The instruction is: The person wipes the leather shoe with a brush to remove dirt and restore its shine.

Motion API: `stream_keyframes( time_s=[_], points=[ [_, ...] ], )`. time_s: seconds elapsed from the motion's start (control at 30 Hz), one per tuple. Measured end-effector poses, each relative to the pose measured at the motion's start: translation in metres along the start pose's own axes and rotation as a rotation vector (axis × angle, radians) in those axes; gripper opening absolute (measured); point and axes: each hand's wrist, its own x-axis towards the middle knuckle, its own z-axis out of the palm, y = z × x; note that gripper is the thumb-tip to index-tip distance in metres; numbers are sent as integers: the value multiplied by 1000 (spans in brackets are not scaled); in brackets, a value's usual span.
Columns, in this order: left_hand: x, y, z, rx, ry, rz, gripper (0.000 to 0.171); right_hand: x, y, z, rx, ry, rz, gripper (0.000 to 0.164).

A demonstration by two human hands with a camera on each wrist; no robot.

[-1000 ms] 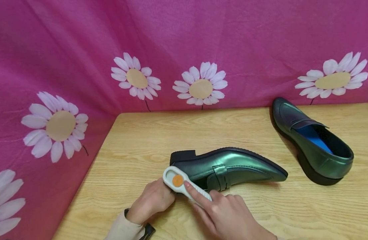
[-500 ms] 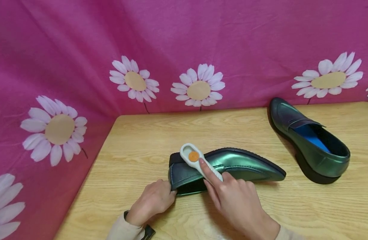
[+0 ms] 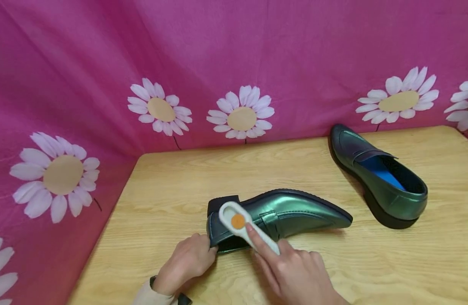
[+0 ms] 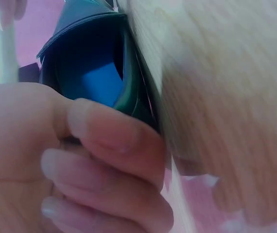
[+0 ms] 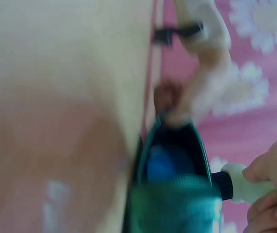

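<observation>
The near shoe [image 3: 283, 214], a shiny green loafer, lies tipped on its side near the front middle of the wooden table [image 3: 173, 186], its toe pointing right and its black heel to the left. Its opening faces the person, and the left wrist view shows a blue insole deep inside it.

The left hand [image 3: 186, 262] grips the shoe at the heel end, its fingers [image 4: 114, 141] curled round the rim of the opening. The right hand [image 3: 294, 273] holds a white brush [image 3: 247, 231] by its handle, fingers wrapped round it and the forefinger laid straight along the top. The brush lies across the upper of the shoe just behind the strap, its rounded end with an orange dot [image 3: 238, 220] lying towards the heel. In the right wrist view, which is blurred, the handle's dark collar sits against the edge of the shoe's opening.

A beige sleeve [image 3: 151, 296] covers the left forearm, with a dark band [image 3: 180, 298] at the wrist.

The second shoe [image 3: 378, 178], its match, stands upright on its sole well apart at the right rear of the table, toe turned towards the back and its blue insole showing. Behind and to the left of the table hangs a magenta cloth [image 3: 256, 42] printed with white daisies [image 3: 239, 114]
</observation>
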Motion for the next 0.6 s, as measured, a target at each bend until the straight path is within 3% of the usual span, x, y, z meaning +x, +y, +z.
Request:
stream_keyframes(
  time_s=[0.13, 0.37, 0.5, 0.6],
  points=[
    [2, 2, 0, -10, -47, -46, 29, 3, 15, -13, -3, -94, 161, 64],
    [2, 2, -1, -19, -49, -57, 27, -5, 20, -14, 64, -87, 72, 68],
    [2, 1, -1, -25, -47, -56, 28, -8, 34, -16, 24, -47, 108, 60],
    [3, 2, -1, -25, -45, -58, 28, -14, 50, -19, -15, 38, 137, 50]
  ],
)
